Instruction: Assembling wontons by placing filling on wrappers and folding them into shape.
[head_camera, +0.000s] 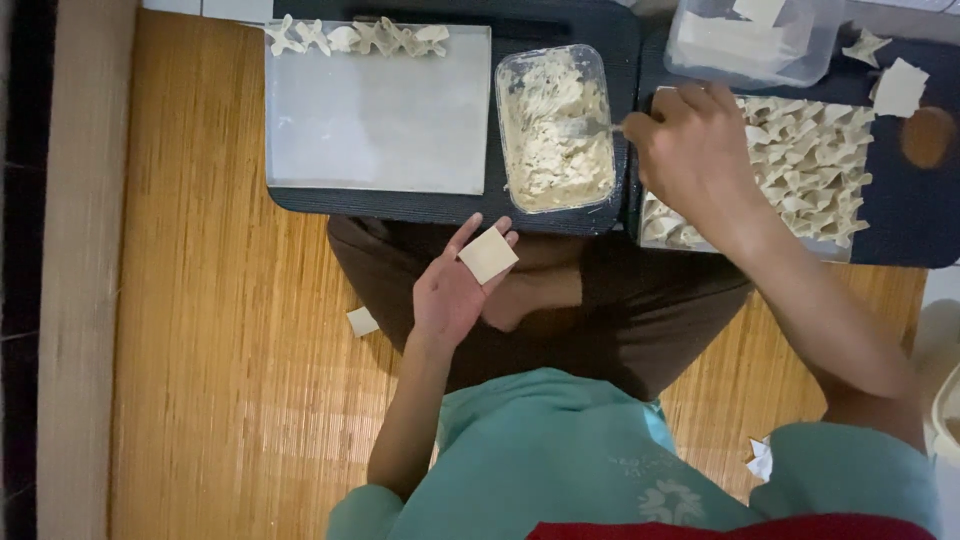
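Left hand (450, 290) open, palm up, square wrapper (488, 255) flat on fingers, just below filling tub (555, 128). Right hand (690, 150) closed on spoon (590, 127), bowl dipped in tub. Best: small scoop, centre on wrapper. Folded dumplings (800, 170) right of tub.

Pale cream wrapper (488, 255), striped golden-brown bamboo mat (200, 330)

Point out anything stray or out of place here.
A square wrapper piece lies alone on the bamboo mat, left of the left hand. A crumpled white scrap lies by the right elbow. Nothing looks spilled.
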